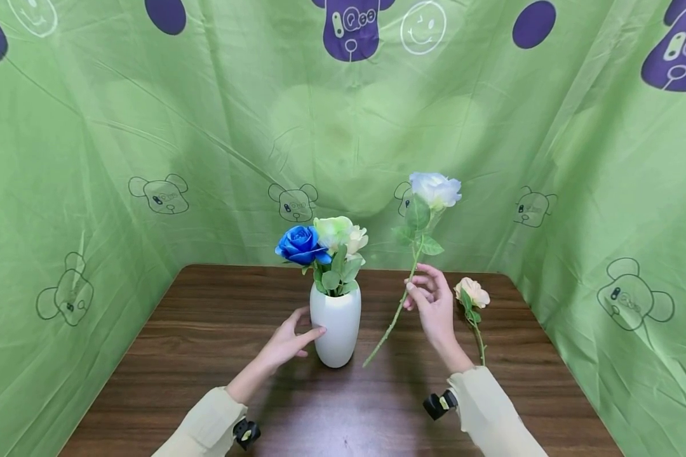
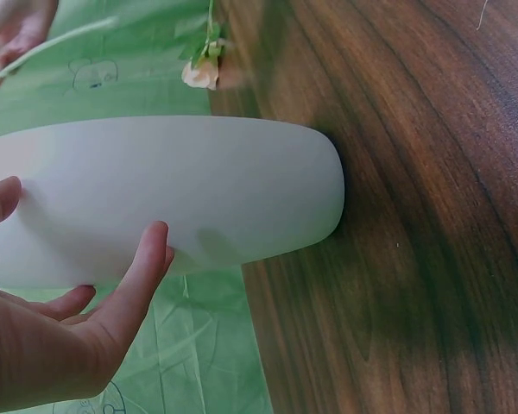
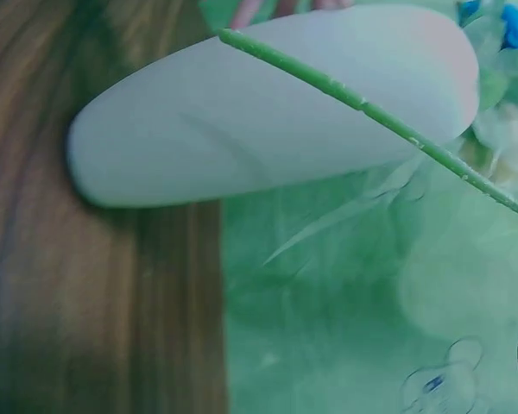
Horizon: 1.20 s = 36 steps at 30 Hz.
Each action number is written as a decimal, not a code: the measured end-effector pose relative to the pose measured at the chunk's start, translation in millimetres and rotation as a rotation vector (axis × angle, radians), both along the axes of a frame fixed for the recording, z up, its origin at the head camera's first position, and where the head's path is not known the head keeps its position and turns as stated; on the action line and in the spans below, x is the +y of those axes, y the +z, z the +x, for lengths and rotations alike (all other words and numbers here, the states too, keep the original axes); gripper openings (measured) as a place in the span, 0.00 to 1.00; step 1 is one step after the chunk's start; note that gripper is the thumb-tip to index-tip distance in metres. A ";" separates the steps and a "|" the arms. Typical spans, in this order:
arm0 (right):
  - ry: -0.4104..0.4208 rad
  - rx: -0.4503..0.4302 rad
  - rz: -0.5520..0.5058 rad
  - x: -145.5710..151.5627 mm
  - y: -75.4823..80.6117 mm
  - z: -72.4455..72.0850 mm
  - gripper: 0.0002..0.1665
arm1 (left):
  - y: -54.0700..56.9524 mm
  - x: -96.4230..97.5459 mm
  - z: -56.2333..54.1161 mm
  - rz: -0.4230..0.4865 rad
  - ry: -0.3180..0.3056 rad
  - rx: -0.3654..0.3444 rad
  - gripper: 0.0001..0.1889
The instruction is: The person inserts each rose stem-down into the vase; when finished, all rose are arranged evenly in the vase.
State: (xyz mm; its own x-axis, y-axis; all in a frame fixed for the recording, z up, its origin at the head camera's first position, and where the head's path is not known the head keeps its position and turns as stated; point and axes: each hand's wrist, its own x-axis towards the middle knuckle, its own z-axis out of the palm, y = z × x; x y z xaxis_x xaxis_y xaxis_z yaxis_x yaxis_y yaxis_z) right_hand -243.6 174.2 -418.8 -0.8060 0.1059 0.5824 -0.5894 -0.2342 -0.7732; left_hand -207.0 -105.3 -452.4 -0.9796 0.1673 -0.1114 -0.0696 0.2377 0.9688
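A white vase (image 1: 335,327) stands upright on the table, holding a blue rose (image 1: 301,245), a pale green flower (image 1: 333,232) and a cream flower (image 1: 357,240). My left hand (image 1: 286,343) holds the vase's left side, thumb on the front and other fingers toward the back. To the right of the vase, my right hand (image 1: 434,304) pinches the stem of a pale blue rose (image 1: 436,190). That rose is raised, bloom up, its stem (image 3: 363,105) slanting down toward the vase. In the right wrist view most of the right hand is out of frame.
A peach rose (image 1: 473,293) lies on the table right of my right hand, its stem end hidden by the forearm. The brown wooden table (image 1: 206,330) has green printed curtains (image 1: 234,127) behind it and along both sides.
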 end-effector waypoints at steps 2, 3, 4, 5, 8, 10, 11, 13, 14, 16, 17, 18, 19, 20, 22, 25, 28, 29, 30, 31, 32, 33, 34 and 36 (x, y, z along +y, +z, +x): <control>-0.053 -0.068 -0.026 -10.4 25.0 11.0 0.22 | 0.3 0.0 -0.3 0.001 -0.001 0.001 0.37; -0.058 -0.084 -0.054 -13.8 33.4 13.0 0.21 | 0.4 0.0 -0.4 -0.001 0.000 0.001 0.37; -0.057 -0.104 -0.091 -16.4 40.5 14.3 0.21 | 0.5 0.0 -0.5 -0.002 0.000 0.002 0.37; -0.054 -0.122 -0.129 -18.8 47.1 15.4 0.21 | 0.6 -0.1 -0.5 -0.003 -0.001 0.002 0.37; -0.041 -0.137 -0.250 -23.7 60.5 14.8 0.21 | 0.7 0.0 -0.7 -0.006 -0.003 0.002 0.36; -0.039 -0.130 -0.320 -25.2 66.1 12.7 0.22 | 0.8 0.2 -0.5 -0.006 -0.004 0.003 0.36; -0.047 -0.128 -0.346 -26.0 69.6 12.1 0.21 | 0.8 0.2 -0.4 -0.005 -0.005 0.003 0.36; -0.061 -0.114 -0.395 -26.1 74.0 8.7 0.22 | 1.0 0.3 -0.2 -0.005 -0.004 0.004 0.36; -0.072 -0.104 -0.414 -25.9 76.2 7.0 0.22 | 1.2 0.3 0.0 -0.005 -0.003 0.004 0.36; -0.096 -0.081 -0.440 -25.6 80.4 3.7 0.22 | 1.3 0.3 0.1 -0.004 -0.003 0.004 0.36; -0.108 -0.067 -0.447 -25.6 82.5 2.1 0.22 | 1.4 0.3 0.2 -0.006 -0.003 0.004 0.36; -0.119 -0.052 -0.453 -25.8 84.3 0.8 0.22 | 1.5 0.2 0.3 -0.007 -0.003 0.004 0.36; -0.133 -0.036 -0.451 -26.1 85.8 -0.3 0.22 | 1.5 0.2 0.3 -0.006 -0.004 0.003 0.37; -0.149 -0.020 -0.441 -27.0 87.6 -0.7 0.22 | 1.4 0.2 0.3 -0.006 -0.004 0.003 0.37; -0.173 0.011 -0.402 -29.0 89.5 -1.0 0.21 | 1.2 0.1 0.2 -0.004 -0.005 0.001 0.37; -0.196 0.060 -0.292 -33.7 90.3 0.7 0.22 | 0.7 -0.2 0.2 0.000 -0.007 0.000 0.37; -0.166 0.117 -0.173 -39.6 89.1 3.1 0.22 | 0.3 -0.7 -0.1 0.002 -0.010 -0.003 0.37; -0.149 0.140 -0.134 -41.5 88.4 3.7 0.22 | 0.2 -0.9 -0.2 0.001 -0.010 -0.003 0.37; -0.129 0.164 -0.099 -43.5 87.9 4.3 0.22 | 0.1 -1.0 -0.3 0.000 -0.011 -0.004 0.37; -0.102 0.183 -0.073 -45.7 87.5 4.7 0.21 | 0.1 -1.1 -0.4 -0.003 -0.011 -0.005 0.38; -0.076 0.200 -0.048 -47.9 87.3 4.9 0.21 | 0.3 -1.1 -0.4 -0.003 -0.011 -0.006 0.38; -0.057 0.215 -0.017 -50.2 87.4 5.1 0.21 | 0.4 -1.2 -0.4 -0.004 -0.011 -0.006 0.38; -0.049 0.225 0.025 -52.5 87.6 5.7 0.21 | 0.3 -1.2 -0.5 -0.004 -0.012 -0.007 0.37; -0.036 0.240 0.102 -57.8 88.5 7.4 0.20 | 0.0 -1.3 -0.8 -0.003 -0.012 -0.008 0.37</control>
State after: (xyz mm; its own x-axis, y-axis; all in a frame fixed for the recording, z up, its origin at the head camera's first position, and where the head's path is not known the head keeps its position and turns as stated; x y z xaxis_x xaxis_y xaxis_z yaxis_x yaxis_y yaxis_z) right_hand -236.2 116.4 -330.3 -0.6407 0.0628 0.7652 -0.7649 -0.1382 -0.6291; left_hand -207.8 -106.6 -452.4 -0.9766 0.1789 -0.1196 -0.0743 0.2414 0.9676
